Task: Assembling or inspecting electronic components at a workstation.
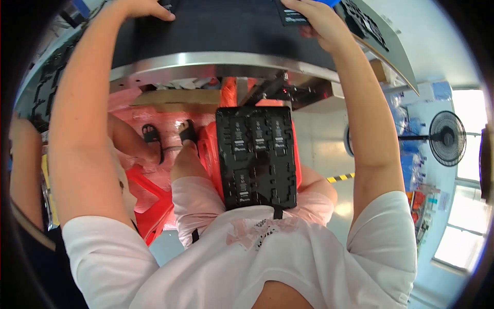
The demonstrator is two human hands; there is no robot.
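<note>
At the top edge, my right hand pinches a flat black rectangular piece with pale print, over the dark work surface. My left hand is partly cut off by the top edge. Its thumb reaches out beside a small dark piece with pale marks, and the fingers appear closed about it; most of that piece is out of view. On my lap lies a black moulded tray. Several similar flat black pieces sit in its pockets, three along the far side and one at the near left.
A metal edge runs along the front of the work surface. More black trays lie at the far right. Another person's arm and legs are close on my left, beside a red stool. A black fan stands to the right.
</note>
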